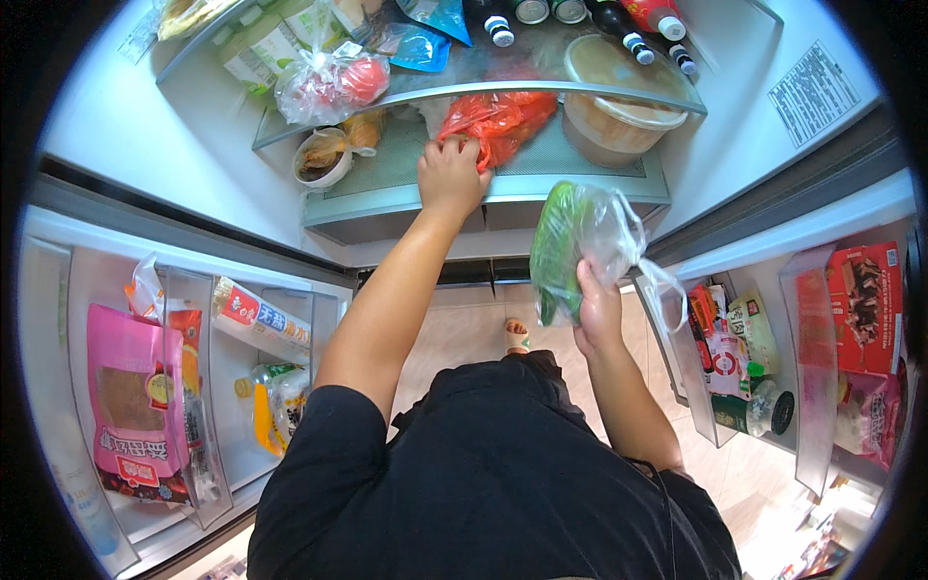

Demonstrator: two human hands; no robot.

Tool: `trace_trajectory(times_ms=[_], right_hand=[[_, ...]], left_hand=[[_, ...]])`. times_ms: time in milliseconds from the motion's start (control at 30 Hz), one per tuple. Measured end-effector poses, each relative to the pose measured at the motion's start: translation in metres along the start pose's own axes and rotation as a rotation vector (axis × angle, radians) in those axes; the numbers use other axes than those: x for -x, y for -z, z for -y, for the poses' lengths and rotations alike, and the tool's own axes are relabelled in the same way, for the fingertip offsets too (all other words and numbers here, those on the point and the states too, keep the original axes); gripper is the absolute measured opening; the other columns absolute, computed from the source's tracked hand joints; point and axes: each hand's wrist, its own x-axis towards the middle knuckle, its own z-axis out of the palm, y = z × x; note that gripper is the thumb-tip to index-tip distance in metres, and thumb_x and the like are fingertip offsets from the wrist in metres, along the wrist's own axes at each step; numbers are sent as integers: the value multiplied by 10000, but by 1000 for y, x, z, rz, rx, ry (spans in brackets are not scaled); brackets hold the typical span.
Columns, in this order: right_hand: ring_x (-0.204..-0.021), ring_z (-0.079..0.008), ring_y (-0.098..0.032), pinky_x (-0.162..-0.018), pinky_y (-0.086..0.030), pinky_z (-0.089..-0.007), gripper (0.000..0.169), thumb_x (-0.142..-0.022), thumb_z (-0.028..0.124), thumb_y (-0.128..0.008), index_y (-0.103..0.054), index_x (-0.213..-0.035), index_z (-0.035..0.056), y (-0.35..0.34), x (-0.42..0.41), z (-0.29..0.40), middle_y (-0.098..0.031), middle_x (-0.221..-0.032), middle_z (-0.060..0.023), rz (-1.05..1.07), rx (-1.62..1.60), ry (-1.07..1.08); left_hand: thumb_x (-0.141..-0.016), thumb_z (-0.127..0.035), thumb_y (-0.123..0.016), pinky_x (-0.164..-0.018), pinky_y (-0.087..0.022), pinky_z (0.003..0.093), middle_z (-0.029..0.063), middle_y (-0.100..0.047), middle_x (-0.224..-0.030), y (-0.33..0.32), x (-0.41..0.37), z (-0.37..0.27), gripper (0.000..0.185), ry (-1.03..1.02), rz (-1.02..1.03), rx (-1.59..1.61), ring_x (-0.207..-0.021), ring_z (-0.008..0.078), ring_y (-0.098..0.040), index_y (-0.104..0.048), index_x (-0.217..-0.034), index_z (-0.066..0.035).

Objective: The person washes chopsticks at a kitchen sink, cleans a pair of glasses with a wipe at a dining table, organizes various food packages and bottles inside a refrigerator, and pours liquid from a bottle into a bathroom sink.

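My left hand (451, 174) reaches into the open refrigerator and has its fingers on a red plastic bag (500, 125), whose contents are hidden, on the lowest visible shelf (391, 170). In my right hand (600, 308) is a knotted clear plastic bag of green vegetables (557, 250), which look like cucumbers, held in front of the shelf. Right of the red bag stands a large round lidded tub (616, 127). To its left sits a white bowl (322, 159) of dark food, beside a small tied bag.
The glass shelf above (464, 88) carries a bag of red fruit (337, 83), blue packets (417, 47) and several bottles. Both doors stand open, their bins holding a pink pouch (138, 391), a noodle packet (264, 319), jars and a red box (866, 308). Drawers lie below the shelf.
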Motion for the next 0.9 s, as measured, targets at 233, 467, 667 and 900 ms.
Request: trace_trajectory(times_ms=[233, 467, 667, 900], right_hand=[[-1296, -218, -491, -1081, -361, -361, 473, -1044, 213, -523, -454, -1429, -54, -59, -65, 8, -517, -1434, -130, -15, -13, 9], [-1162, -330, -609, -985, -448, -412, 463, -982, 234, -555, -561, -1308, -95, -135, -134, -1, -594, -1325, -231, -104, 360, 19], [-1023, -351, -684, -878, -493, -417, 444, -911, 257, -610, -651, -1150, -116, -147, -196, 6, -696, -1102, -269, -60, 846, 160], [-1157, -460, -583, -1022, -439, -472, 579, -800, 268, -660, -561, -1267, -60, -126, -209, 13, -619, -1222, -310, -190, 914, 717]], left_hand=[[-732, -290, -789, -961, -467, 473, 125, -593, -1179, 6, 27, 23, 442, 126, -44, 131, -1127, 360, -530, -654, -1103, -91], [-753, -228, -770, -1102, -319, 532, 146, -502, -1346, 1, 48, 22, 581, -28, -170, 216, -1314, 395, -391, -565, -1276, -80], [-800, -195, -737, -1143, -263, 559, 245, -352, -1482, 15, 55, 1, 762, 170, -159, 194, -1411, 423, -301, -396, -1481, -161], [-826, -118, -674, -1157, -322, 515, 267, -355, -1522, -11, 41, 5, 689, -60, -42, 433, -1353, 481, -375, -408, -1458, -49]])
